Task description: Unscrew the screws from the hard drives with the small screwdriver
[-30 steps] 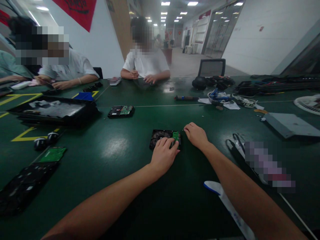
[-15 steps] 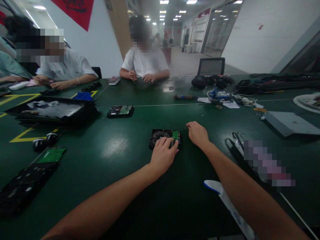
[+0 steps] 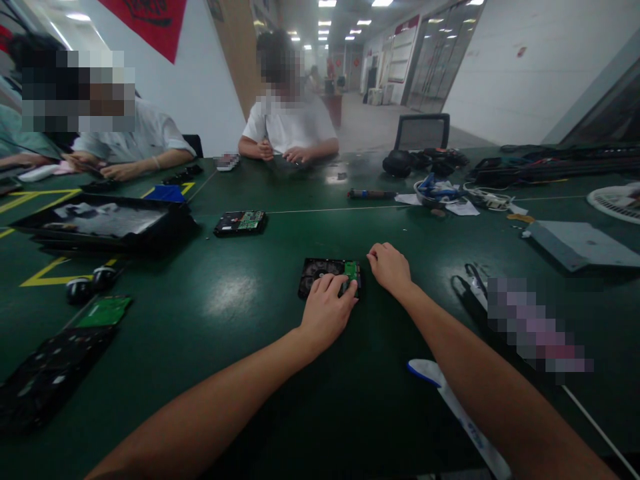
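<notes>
The left hand (image 3: pixel 327 310) is resting over the hard drive (image 3: pixel 314 270), its fingers spreading loosely across the top, seemingly steadying it rather than clenching it. The right hand (image 3: pixel 391 270) is hovering or resting just off the drive's right end; its fingers are bending inward, but I cannot tell whether the tips are meeting or holding anything small. The drive is lying flat on the table (image 3: pixel 240 373), beneath the left hand and left of the right one. A green circuit board (image 3: pixel 352 269) is sitting at its right end, so the handling seems to be continuing, with the board in place; which fasteners are out or remaining is not showing. Beyond, a second drive (image 3: pixel 241 223) is lying farther left, near a black tray (image 3: pixel 167 221), while a co-worker (image 3: pixel 295 130) is sitting across the table.
</notes>
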The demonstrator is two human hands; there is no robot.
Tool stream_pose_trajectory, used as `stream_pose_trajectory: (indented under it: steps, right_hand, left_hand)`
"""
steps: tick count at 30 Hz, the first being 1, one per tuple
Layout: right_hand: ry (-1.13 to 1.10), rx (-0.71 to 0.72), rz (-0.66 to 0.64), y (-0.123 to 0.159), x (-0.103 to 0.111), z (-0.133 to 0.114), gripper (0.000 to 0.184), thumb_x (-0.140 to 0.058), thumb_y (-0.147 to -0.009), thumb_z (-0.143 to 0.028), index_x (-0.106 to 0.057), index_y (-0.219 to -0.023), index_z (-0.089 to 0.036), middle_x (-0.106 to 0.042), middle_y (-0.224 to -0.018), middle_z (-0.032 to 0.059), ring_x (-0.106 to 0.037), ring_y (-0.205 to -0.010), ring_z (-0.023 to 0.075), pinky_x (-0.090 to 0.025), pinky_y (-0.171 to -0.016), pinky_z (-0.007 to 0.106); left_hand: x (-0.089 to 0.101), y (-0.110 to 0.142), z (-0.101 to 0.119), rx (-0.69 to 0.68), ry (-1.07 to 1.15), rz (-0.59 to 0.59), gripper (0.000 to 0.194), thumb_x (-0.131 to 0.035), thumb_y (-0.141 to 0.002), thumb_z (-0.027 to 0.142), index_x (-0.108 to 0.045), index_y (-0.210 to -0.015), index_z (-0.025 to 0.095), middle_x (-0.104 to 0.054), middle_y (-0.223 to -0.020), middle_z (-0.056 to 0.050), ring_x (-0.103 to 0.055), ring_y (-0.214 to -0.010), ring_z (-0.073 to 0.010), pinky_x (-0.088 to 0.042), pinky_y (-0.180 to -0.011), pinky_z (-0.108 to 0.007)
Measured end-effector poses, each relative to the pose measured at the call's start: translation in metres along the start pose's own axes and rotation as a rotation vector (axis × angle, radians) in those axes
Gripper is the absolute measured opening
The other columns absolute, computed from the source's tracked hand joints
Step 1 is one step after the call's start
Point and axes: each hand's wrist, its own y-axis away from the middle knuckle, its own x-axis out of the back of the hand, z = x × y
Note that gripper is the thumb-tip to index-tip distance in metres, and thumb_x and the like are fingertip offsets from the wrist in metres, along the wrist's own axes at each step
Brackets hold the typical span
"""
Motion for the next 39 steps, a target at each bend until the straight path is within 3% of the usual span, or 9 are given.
stream_pose_trajectory:
  steps: [7, 12, 15, 23, 35, 39]
  right_hand:
    - [-0.089, -0.137, 0.116, -0.004, 0.008, 0.039, 0.03, -0.043, -0.103, -0.023, -0.069, -0.117, -0.019, -0.068, -0.112, 0.0108, -0.064, -0.098, 0.0228, -0.047, -0.087, 0.036]
    - [-0.114, -0.151, 0.063, -0.007, 0.007, 0.052, 0.03, -0.045, -0.102, -0.022, -0.072, -0.115, -0.02, -0.068, -0.115, 0.0101, -0.063, -0.101, 0.0221, -0.047, -0.09, 0.036]
    - [-0.108, -0.143, 0.077, -0.007, 0.007, 0.052, 0.026, -0.049, -0.1, -0.026, -0.073, -0.11, -0.021, -0.068, -0.113, 0.0087, -0.063, -0.1, 0.0212, -0.047, -0.088, 0.035]
    - [-0.017, -0.154, -0.056, -0.001, 0.015, 0.031, 0.017, -0.059, -0.094, -0.032, -0.072, -0.093, -0.023, -0.067, -0.1, 0.0072, -0.061, -0.081, 0.0195, -0.044, -0.069, 0.032]
    - [0.024, -0.119, -0.056, 0.0, 0.013, 0.032, 0.02, -0.055, -0.102, -0.035, -0.071, -0.1, -0.023, -0.068, -0.107, 0.0075, -0.064, -0.086, 0.0214, -0.044, -0.071, 0.033]
    - [-0.002, -0.042, -0.05, 0.001, 0.011, 0.028, 0.021, -0.054, -0.103, -0.036, -0.07, -0.1, -0.023, -0.068, -0.106, 0.0067, -0.063, -0.086, 0.0209, -0.043, -0.071, 0.033]
  left_hand:
    - [0.0, 0.0, -0.001, 0.001, 0.004, -0.011, 0.038, -0.052, -0.103, 0.034, -0.061, -0.139, 0.024, -0.062, -0.135, -0.012, -0.054, -0.12, -0.0309, -0.047, -0.098, -0.049]
    - [0.0, 0.0, -0.001, -0.004, 0.005, -0.001, 0.038, -0.052, -0.103, 0.033, -0.061, -0.138, 0.022, -0.062, -0.135, -0.013, -0.053, -0.12, -0.0311, -0.047, -0.098, -0.05]
    - [-0.001, 0.0, -0.002, -0.009, 0.007, 0.002, 0.038, -0.052, -0.103, 0.033, -0.061, -0.138, 0.022, -0.062, -0.135, -0.013, -0.053, -0.119, -0.0311, -0.047, -0.097, -0.05]
    - [-0.001, 0.001, -0.002, -0.018, -0.004, 0.012, 0.038, -0.052, -0.103, 0.032, -0.061, -0.138, 0.022, -0.063, -0.134, -0.012, -0.055, -0.119, -0.0307, -0.047, -0.098, -0.049]
    - [-0.001, 0.001, -0.002, -0.012, 0.013, 0.018, 0.038, -0.054, -0.102, 0.032, -0.061, -0.138, 0.023, -0.063, -0.134, -0.013, -0.054, -0.119, -0.031, -0.048, -0.097, -0.049]
    - [-0.001, 0.0, -0.002, -0.006, 0.021, 0.017, 0.038, -0.054, -0.101, 0.031, -0.061, -0.137, 0.023, -0.063, -0.134, -0.013, -0.054, -0.119, -0.0313, -0.048, -0.096, -0.05]
